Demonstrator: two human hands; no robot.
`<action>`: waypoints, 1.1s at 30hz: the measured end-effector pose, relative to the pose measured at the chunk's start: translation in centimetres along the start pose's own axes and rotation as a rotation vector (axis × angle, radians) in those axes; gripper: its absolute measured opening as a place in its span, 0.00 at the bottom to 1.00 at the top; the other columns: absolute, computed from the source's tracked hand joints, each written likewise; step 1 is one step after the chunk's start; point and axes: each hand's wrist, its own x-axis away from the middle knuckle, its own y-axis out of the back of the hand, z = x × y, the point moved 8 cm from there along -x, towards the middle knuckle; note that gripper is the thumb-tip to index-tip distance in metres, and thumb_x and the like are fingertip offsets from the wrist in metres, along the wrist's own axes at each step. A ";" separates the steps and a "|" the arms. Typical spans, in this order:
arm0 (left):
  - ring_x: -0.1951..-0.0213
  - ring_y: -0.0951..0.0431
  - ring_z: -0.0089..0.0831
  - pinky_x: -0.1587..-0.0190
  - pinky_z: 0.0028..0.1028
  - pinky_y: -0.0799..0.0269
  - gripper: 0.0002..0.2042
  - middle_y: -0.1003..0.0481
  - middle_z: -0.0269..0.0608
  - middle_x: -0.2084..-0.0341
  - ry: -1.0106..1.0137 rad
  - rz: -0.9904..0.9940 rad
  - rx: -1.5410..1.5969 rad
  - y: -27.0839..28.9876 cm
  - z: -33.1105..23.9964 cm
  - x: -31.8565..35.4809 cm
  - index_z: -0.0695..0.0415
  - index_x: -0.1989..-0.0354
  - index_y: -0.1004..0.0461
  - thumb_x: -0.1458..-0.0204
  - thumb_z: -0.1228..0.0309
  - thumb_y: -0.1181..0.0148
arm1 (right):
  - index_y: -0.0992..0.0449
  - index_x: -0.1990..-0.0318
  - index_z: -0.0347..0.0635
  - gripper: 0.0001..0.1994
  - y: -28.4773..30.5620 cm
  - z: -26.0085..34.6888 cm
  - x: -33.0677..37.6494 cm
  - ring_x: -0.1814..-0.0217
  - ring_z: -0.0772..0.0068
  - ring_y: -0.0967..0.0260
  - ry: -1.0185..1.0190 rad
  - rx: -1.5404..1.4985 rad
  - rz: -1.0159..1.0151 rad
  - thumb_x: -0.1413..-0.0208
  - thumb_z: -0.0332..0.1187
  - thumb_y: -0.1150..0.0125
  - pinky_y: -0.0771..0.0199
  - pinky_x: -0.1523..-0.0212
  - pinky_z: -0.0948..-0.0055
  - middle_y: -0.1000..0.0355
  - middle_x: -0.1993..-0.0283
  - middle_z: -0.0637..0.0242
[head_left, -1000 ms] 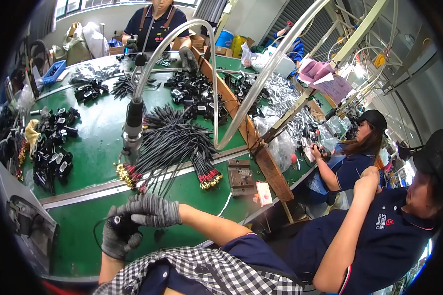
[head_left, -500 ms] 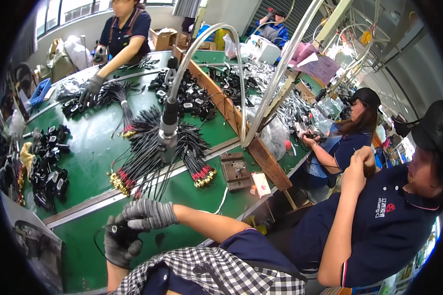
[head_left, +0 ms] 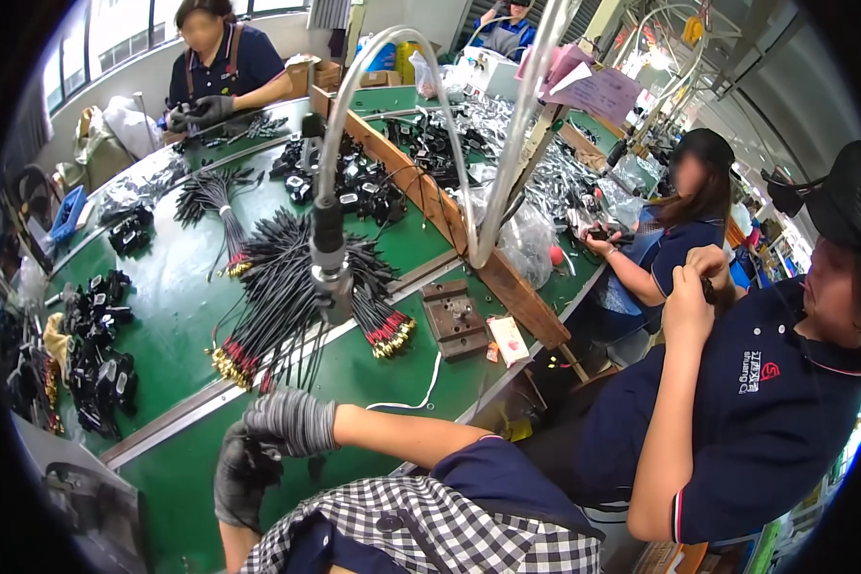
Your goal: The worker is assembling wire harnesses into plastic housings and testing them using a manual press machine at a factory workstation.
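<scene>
The left hand (head_left: 242, 486) and right hand (head_left: 293, 421) both grip a small black part (head_left: 257, 448) between them, over the counter (head_left: 180, 493). It looks light and hard, so pinch its sides

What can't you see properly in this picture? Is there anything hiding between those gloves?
- Head view: whatever may be between the left hand and right hand; the gloves cover it.
- Head view: part of the big cable bundle, behind the hanging tool.
- Head view: the top of the far person in blue, cut off by the upper edge.
</scene>
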 end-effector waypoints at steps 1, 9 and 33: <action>0.79 0.27 0.28 0.83 0.25 0.32 0.20 0.25 0.41 0.65 -0.113 -0.052 -0.254 0.1 -1.1 0.1 0.57 0.56 0.32 0.51 0.56 0.44 | 0.29 0.69 0.41 0.11 -0.3 0.3 0.1 0.68 0.55 0.31 0.040 0.166 0.032 0.61 0.35 0.38 0.31 0.66 0.62 0.32 0.72 0.58; 0.78 0.26 0.26 0.75 0.22 0.28 0.19 0.27 0.40 0.68 -0.045 0.017 -0.237 1.9 0.7 -0.4 0.57 0.59 0.33 0.61 0.70 0.34 | 0.29 0.68 0.41 0.12 -2.6 0.3 1.8 0.66 0.52 0.30 -0.098 0.165 0.278 0.57 0.39 0.41 0.30 0.67 0.59 0.31 0.71 0.55; 0.78 0.28 0.22 0.81 0.18 0.31 0.16 0.31 0.34 0.76 -0.339 0.105 -0.644 -1.3 -5.1 -0.8 0.58 0.61 0.34 0.58 0.69 0.38 | 0.33 0.74 0.37 0.16 -0.8 0.6 3.1 0.74 0.60 0.34 -0.418 -1.122 0.265 0.46 0.43 0.46 0.33 0.70 0.65 0.34 0.78 0.59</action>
